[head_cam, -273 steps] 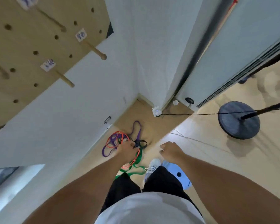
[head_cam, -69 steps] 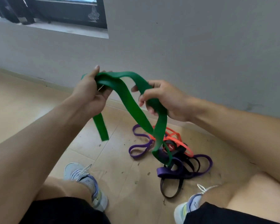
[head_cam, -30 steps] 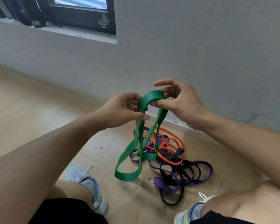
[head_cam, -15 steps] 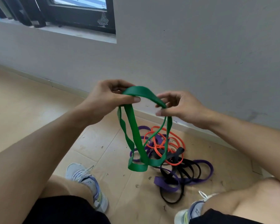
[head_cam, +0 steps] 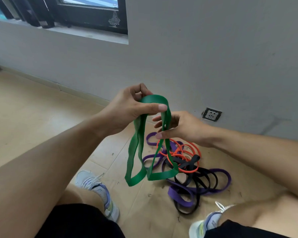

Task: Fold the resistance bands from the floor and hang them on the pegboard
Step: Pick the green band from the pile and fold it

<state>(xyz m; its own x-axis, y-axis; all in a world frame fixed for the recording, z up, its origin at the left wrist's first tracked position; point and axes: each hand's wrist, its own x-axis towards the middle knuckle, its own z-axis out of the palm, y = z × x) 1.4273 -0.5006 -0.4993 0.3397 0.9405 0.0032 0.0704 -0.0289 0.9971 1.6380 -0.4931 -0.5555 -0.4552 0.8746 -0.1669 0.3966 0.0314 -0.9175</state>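
Folding well, we pinch the wide green rubber band (head_cam: 138, 148) in left hand (head_cam: 127, 109), right hand (head_cam: 179, 127) gripping its strand, evening both loops.

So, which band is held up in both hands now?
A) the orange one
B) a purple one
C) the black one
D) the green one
D: the left hand pinches the top of the green band and the right hand grips one strand, while the other bands lie on the floor.
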